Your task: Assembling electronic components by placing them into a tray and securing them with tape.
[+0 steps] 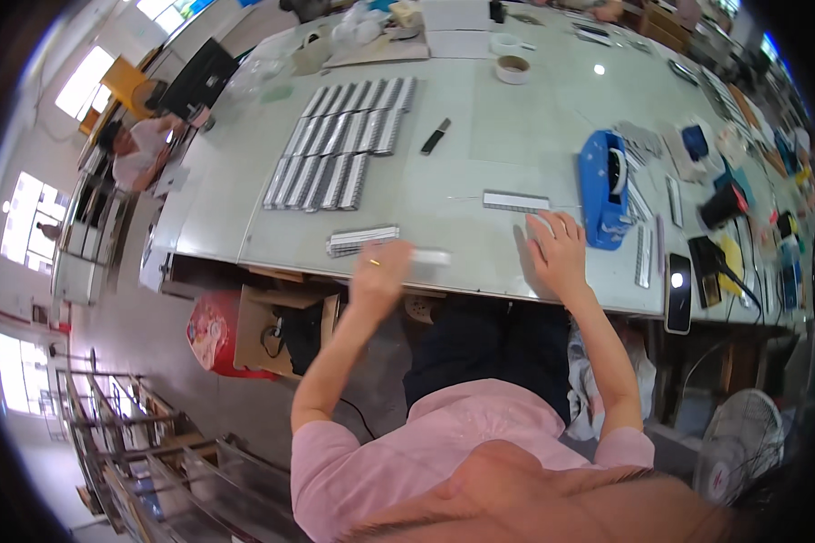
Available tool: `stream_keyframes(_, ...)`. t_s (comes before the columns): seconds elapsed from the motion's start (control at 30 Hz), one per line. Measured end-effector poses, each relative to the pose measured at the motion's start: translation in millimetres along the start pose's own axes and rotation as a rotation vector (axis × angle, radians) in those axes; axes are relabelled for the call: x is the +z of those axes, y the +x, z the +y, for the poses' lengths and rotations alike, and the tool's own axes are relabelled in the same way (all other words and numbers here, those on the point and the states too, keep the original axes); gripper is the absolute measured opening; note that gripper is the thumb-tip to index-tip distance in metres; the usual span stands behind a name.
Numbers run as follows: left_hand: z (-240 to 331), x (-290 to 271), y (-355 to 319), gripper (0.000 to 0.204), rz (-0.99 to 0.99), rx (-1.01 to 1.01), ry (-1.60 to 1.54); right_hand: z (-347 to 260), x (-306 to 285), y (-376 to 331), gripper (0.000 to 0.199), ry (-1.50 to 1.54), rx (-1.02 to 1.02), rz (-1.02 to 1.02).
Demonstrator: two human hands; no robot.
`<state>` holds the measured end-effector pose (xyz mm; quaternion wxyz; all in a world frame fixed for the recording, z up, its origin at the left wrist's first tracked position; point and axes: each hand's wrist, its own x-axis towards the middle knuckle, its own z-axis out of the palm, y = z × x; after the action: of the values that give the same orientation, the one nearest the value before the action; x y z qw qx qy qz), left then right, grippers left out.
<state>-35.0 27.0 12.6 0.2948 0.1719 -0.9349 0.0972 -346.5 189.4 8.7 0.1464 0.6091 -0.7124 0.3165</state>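
My left hand (380, 276) is over the table's near edge, somewhat smeared by motion, its fingers closed on a short pale strip (431, 258) that juts out to the right. Just beyond it lies a small stack of ruler-like strips (362, 238). My right hand (560, 253) rests at the table with its fingers stretched forward, holding nothing I can see. Past its fingertips lies a single ruler-like strip (516, 201) with dark markings along it. A blue tape dispenser (600, 190) stands right of that hand.
Rows of bundled ruler-like strips (335, 136) cover the left middle of the table (480, 118). A black-handled cutter (436, 137) lies beside them, with a tape roll (512, 70) farther back. Rightward are a phone (677, 292) and loose strips (643, 255). Another person (140, 149) sits far left.
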Motion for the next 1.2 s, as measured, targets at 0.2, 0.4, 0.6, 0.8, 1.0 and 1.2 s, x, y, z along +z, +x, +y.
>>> stream_keyframes(0.2, -87.2, -7.5, -30.5, 0.035, -0.048, -0.107, 0.194, 9.6, 46.4, 24.1, 0.049, -0.122, -0.031, -0.111)
stream_keyframes(0.4, -60.2, -22.3, -30.5, 0.041, -0.184, -0.097, 0.206, -22.8, 24.8, -14.7, 0.05, -0.036, 0.006, -0.251)
stream_keyframes(0.6, 90.7, 5.9, 11.4, 0.047, -0.087, -0.067, -0.134, -64.3, -9.2, -49.9, 0.05, 0.016, 0.047, -0.226)
stream_keyframes(0.8, 154.6, 26.1, 47.2, 0.054, -0.151, -0.192, -0.369, -25.4, -43.4, -81.3, 0.027, -0.067, 0.177, 0.008)
stream_keyframes(1.0, 155.6, 32.5, 52.7, 0.063, -0.255, -0.25, -0.34, -7.7, -36.0, -65.8, 0.029, -0.022, 0.226, -0.016)
stream_keyframes(1.2, 156.0, 34.2, 50.8, 0.069, -0.293, -0.263, -0.348, -21.0, -20.5, -56.7, 0.03, 0.032, 0.187, -0.022)
